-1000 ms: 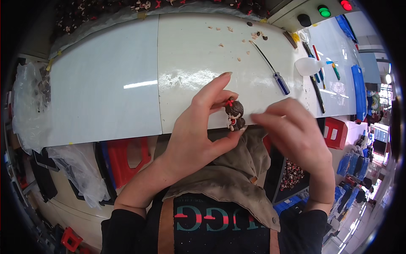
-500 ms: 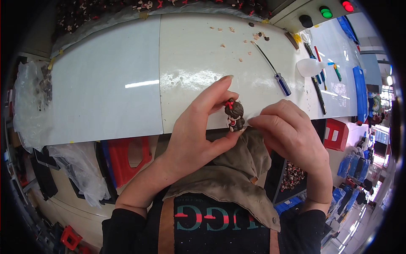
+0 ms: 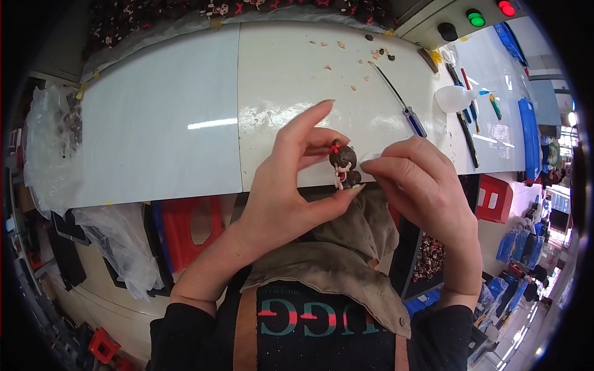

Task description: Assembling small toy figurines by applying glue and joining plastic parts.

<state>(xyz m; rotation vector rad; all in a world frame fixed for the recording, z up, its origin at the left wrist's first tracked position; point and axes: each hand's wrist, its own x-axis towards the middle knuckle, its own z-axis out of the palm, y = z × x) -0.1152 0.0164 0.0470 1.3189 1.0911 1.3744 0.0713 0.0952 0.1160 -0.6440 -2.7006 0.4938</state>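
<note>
A small brown-haired doll figurine (image 3: 344, 166) with a red bow and a red-and-white front is upright just off the near edge of the table. My left hand (image 3: 281, 173) grips it from top and bottom, thumb under its base and a finger at its head, index finger stretched away. To its right is my right hand (image 3: 427, 182), thumb and fingertips pinched together a little apart from the figurine. Whether anything tiny sits in that pinch cannot be seen.
On the white table (image 3: 167, 130) lie a screwdriver (image 3: 413, 120), small beige and brown scraps (image 3: 341, 44), a white squeeze bottle (image 3: 451, 99) and several pen-like tools. Many figurines (image 3: 247, 11) line the back. A dark bin (image 3: 427, 260) of small pieces is below right.
The figurine has been turned in my left fingers, so more of its front and side shows. My right hand stays pinched beside it, shifted slightly.
</note>
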